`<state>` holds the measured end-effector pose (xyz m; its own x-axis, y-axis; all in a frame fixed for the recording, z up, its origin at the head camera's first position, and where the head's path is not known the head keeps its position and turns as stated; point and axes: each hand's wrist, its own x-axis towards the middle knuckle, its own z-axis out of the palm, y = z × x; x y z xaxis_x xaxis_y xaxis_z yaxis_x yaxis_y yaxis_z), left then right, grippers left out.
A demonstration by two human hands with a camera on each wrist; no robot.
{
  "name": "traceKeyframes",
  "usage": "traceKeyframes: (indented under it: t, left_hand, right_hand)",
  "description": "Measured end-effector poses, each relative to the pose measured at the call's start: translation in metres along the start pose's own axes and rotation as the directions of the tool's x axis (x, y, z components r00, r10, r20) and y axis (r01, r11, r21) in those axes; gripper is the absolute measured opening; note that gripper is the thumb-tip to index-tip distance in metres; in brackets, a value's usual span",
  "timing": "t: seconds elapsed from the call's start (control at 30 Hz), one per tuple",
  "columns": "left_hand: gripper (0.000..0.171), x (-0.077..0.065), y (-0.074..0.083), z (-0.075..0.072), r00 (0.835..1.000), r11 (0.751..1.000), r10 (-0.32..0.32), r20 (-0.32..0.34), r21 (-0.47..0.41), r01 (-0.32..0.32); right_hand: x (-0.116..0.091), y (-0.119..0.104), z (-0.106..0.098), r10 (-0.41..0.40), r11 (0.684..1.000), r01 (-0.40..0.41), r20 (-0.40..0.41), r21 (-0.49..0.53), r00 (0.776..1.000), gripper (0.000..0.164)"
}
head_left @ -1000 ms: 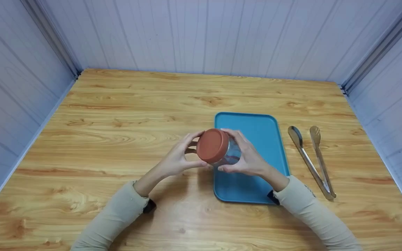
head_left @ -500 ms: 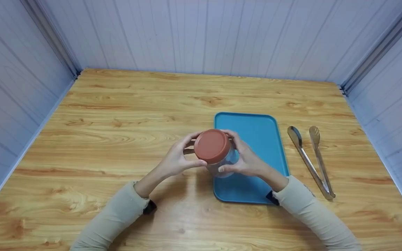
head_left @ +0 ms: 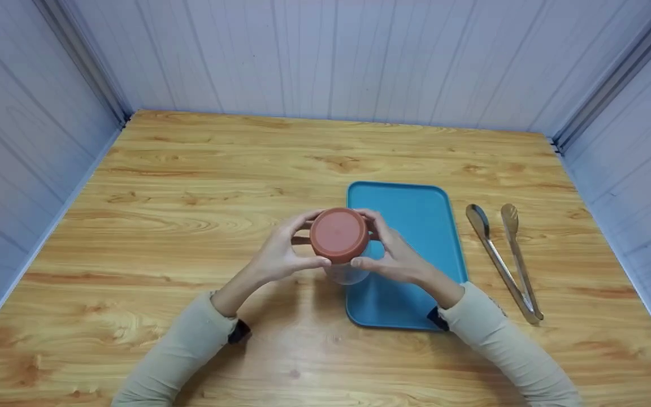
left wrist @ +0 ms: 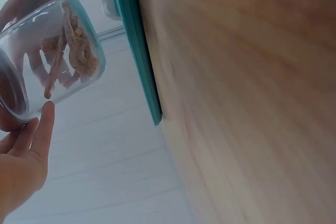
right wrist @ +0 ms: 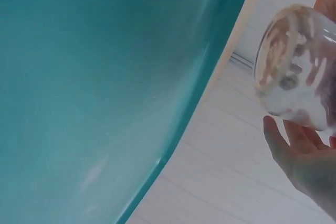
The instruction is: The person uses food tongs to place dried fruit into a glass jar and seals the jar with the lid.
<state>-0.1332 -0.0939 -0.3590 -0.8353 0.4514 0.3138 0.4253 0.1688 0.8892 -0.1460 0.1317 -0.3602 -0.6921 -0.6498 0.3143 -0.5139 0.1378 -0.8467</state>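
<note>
Both hands hold a clear jar with a terracotta-coloured lid (head_left: 338, 233) in the head view. My left hand (head_left: 280, 257) grips it from the left, thumb at the lid's near edge. From the right, my right hand (head_left: 399, 257) curls round the lid's side, its thumb at the lower rim. Below the lid shows the see-through jar body (head_left: 347, 275), raised over the left edge of the blue tray (head_left: 410, 206). Several brown, dried-looking pieces (left wrist: 81, 51) lie inside near the jar's base in the left wrist view.
Metal serving tongs (head_left: 478, 219) lie spread on the wooden table (head_left: 190, 169), just right of the tray. One tip is spoon-like, the other slotted. Pale panelled walls (head_left: 331, 62) enclose the table at the back and both sides.
The jar has turned from tilted to more upright and shifted slightly left, its lid now facing up. My right hand has moved left with it, its thumb now at the lid's rim.
</note>
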Motion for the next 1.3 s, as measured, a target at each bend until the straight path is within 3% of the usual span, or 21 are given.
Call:
traceKeyframes:
  t: [0.4,0.63,0.93,1.3]
  left_hand:
    - [0.071,0.006,0.007,-0.015,0.995,0.992,0.039,0.092,0.114,-0.050]
    - [0.075,0.011,-0.034,-0.019,0.995,0.989,0.041,0.089,0.136,-0.053]
    - [0.074,0.014,-0.045,-0.030,0.992,0.987,0.015,0.127,0.158,-0.035]
    - [0.069,0.017,-0.056,-0.042,0.983,0.992,0.012,0.184,0.125,-0.035]
  right_hand:
    - [0.010,0.001,-0.002,0.016,0.999,-0.016,0.008,-0.029,1.000,0.075]
    - [0.016,0.007,-0.002,0.009,1.000,-0.009,0.031,0.004,0.999,0.075]
    - [0.023,0.013,0.004,0.042,0.999,-0.042,0.045,0.017,0.998,0.075]
    - [0.031,0.018,0.010,0.084,0.996,-0.083,0.040,-0.007,0.996,0.073]
